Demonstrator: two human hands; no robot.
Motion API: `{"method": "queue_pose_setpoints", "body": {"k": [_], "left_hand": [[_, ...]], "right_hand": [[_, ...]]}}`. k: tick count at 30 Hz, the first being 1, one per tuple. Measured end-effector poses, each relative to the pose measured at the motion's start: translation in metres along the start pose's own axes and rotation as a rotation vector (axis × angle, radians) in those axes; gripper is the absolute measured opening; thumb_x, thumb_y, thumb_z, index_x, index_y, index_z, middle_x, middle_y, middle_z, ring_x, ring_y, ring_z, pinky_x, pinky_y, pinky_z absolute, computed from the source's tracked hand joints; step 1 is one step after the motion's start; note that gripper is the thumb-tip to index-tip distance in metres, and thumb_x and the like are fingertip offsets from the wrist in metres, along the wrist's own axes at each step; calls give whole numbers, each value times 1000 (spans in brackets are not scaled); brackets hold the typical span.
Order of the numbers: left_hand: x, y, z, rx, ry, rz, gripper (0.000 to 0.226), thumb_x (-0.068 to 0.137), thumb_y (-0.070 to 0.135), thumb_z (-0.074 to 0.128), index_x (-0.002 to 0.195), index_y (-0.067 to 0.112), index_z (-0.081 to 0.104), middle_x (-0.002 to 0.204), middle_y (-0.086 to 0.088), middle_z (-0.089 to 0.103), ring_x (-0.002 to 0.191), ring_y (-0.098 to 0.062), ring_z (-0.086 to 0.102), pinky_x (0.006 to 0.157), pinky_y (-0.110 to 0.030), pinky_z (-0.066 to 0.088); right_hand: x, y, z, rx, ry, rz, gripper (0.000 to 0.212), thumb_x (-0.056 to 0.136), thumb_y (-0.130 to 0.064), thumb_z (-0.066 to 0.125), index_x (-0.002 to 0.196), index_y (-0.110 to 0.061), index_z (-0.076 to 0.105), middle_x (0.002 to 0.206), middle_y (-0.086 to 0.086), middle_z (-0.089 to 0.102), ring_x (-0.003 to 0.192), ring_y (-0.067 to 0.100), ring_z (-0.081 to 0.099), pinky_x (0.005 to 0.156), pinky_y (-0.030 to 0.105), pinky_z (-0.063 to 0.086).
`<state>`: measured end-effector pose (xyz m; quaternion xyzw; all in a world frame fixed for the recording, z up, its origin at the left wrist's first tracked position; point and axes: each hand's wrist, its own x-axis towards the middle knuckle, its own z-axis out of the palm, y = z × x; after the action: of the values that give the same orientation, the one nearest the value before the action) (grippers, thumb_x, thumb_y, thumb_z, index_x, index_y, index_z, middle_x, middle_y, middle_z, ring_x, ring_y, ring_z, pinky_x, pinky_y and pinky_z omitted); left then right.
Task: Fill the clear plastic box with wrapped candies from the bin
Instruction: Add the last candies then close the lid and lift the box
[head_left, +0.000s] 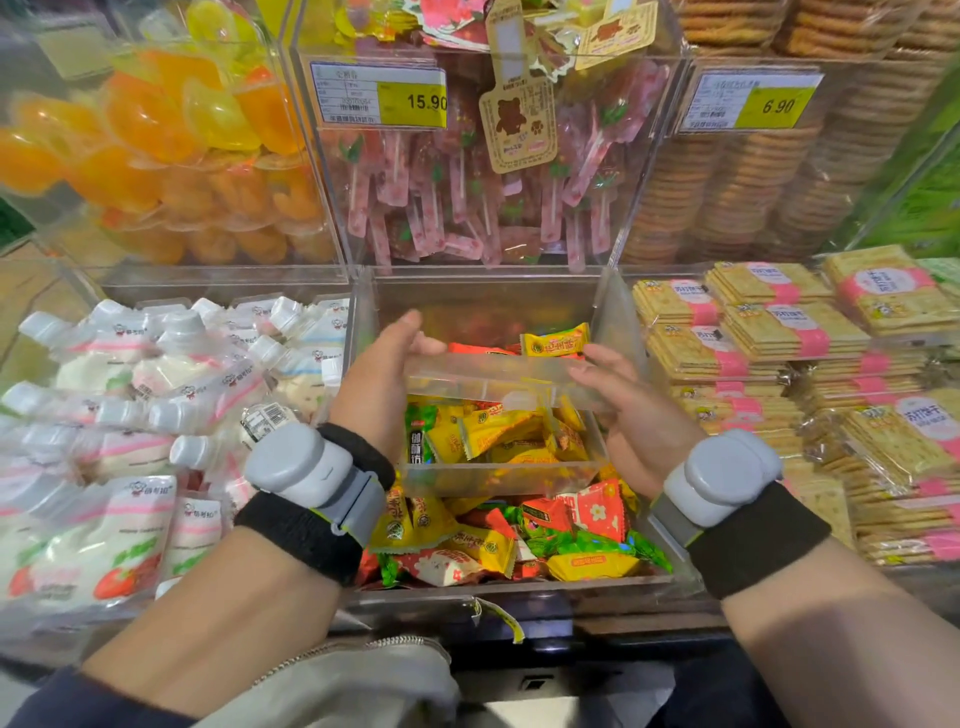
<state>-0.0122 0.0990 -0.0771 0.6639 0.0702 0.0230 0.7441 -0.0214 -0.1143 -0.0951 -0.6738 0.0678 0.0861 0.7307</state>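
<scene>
Clear plastic box (493, 376): held up between both hands, above the heap in the bin (618, 306), not resting on it.
Box axis: long side running left to right, from the left fingers to the right fingers; open top facing up, far wall tipped slightly toward the camera.
Box contents: wrapped candies (498, 431) lying below the level of the fingertips, mostly yellow with 1 green pack at the left-hand end; covering the floor, well short of the rim.
Left hand (382, 379): pressed against the left end wall, thumb hooked over the far left corner of the rim, fingers stretched away past the box and blurred.
Right hand (639, 415): wrapped round the right end, fingers (597, 358) bent onto the far right part of the wall, pointing left.
Loose candies (519, 535): red, yellow and green packs piled in the bin beneath both palms, plus 1 yellow pack (555, 340) just beyond the right fingertips.
Wrists: 1 grey device (306, 467) on the left, 1 grey device (719, 475) on the right, each beside a black band.
Left of the left fingers: white spouted pouches (130, 395).
Right of the right fingers: stacked cracker packs (779, 322).
Beyond the fingertips: pink lollipops (467, 197) behind a yellow tag (413, 98) reading 15.90.
</scene>
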Motion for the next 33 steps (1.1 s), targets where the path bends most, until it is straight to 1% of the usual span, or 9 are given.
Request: {"method": "queue_pose_setpoints", "body": {"k": [4,7,10,13,15,17,19,23,33], "left_hand": [[-5,-4,-5,64,-45,-93,53,54,59,65,99,32,65,129,-12,55,124,-31,48,110,-53,30],[-9,-9,-11,97,-79,-91,72,46,56,72,114,35,56,134,-7,51,125,-27,48,109,-51,32],[-9,-12,-15,147,-112,-106,99,42,50,76,133,33,40,140,-3,43,127,-22,45,110,-46,32],[-9,-16,-18,190,-167,-95,108,48,39,82,142,28,28,139,-3,46,123,-18,49,108,-41,35],[-8,-20,-20,204,-192,-69,106,58,27,84,145,24,23,139,1,43,120,-13,48,103,-32,36],[-7,-22,-22,237,-200,-48,108,59,26,84,146,23,20,141,4,39,122,-9,45,102,-30,35],[-7,-22,-21,249,-217,-50,122,48,32,87,147,23,16,148,3,34,131,-12,41,110,-36,33],[-8,-21,-23,307,-252,-56,143,29,52,87,147,26,10,146,2,40,130,-16,44,110,-41,35],[-6,-17,-26,573,-252,-57,147,22,77,73,144,40,0,148,4,37,130,-19,44,109,-41,36]], "right_hand": [[-1,2,-3,-7,-16,30,72,81,-26,66,142,-23,28,146,10,40,133,27,40,114,46,27],[-1,4,-2,-22,-18,59,75,84,-22,64,146,-14,22,145,12,41,132,27,42,113,46,30],[-4,3,0,-12,-79,63,54,87,-16,59,136,-5,40,130,19,56,121,33,54,104,50,41],[-6,4,-1,-39,-123,30,40,89,-13,56,127,-7,51,122,19,63,114,33,59,102,50,43],[-6,5,-2,-68,-125,12,39,88,-14,57,126,-9,53,121,17,64,113,31,60,102,51,43],[-5,7,-3,-114,-128,-10,38,87,-16,60,125,-13,54,119,13,66,111,29,62,102,50,43],[-4,9,-4,-148,-123,-27,38,85,-18,63,123,-16,55,118,9,67,109,27,63,101,50,44],[-3,12,-4,-163,-152,-49,46,84,-17,65,128,-18,51,119,5,67,111,23,63,103,47,43],[-5,12,-4,-156,-193,-46,60,87,-15,59,141,-21,35,137,5,54,124,21,52,109,45,37]]}}
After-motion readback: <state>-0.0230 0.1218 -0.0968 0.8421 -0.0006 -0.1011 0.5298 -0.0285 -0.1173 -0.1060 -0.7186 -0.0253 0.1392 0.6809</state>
